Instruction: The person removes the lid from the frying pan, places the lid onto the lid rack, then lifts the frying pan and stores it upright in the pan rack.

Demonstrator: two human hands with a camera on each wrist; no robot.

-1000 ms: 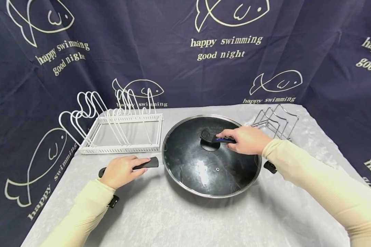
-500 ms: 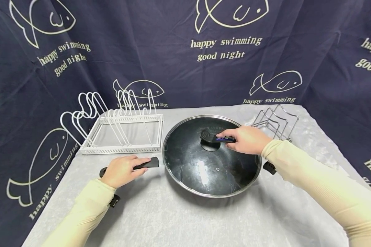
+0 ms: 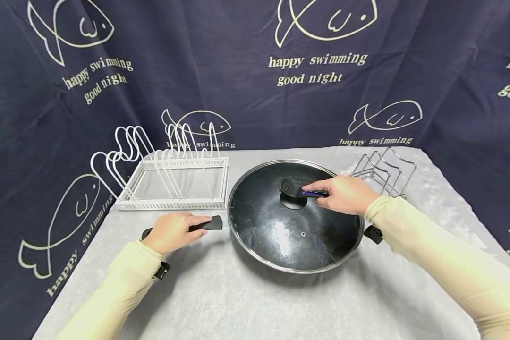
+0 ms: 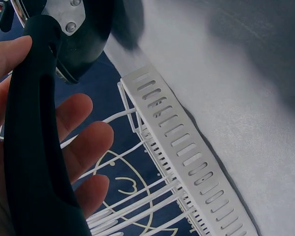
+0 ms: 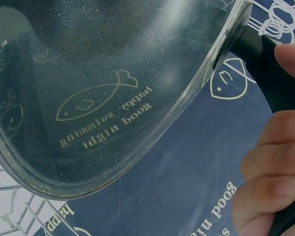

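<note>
A dark frying pan (image 4: 96, 34) is covered by a large glass lid (image 3: 263, 236) with a metal rim. My left hand (image 3: 172, 232) grips the pan's long black handle (image 3: 212, 223), which points left. In the left wrist view the thumb lies on one side of that handle and the fingers curl around the other. Over the lid, my right hand (image 3: 347, 194) grips its black lid handle (image 3: 290, 189), fingers wrapped round it in the right wrist view. The lid covers the pan's inside. A short black side handle (image 3: 373, 233) sticks out on the right.
A white wire rack (image 3: 174, 204) with upright loops stands at the back left, close to the pan. Behind my right hand is a smaller metal wire rack (image 3: 394, 172). A grey cloth (image 3: 238, 302) covers the table, and a dark blue curtain (image 3: 238, 80) hangs behind.
The head view has turned slightly, so everything appears a little further right. Both hands keep the same grips, and pan and lid stay together.
</note>
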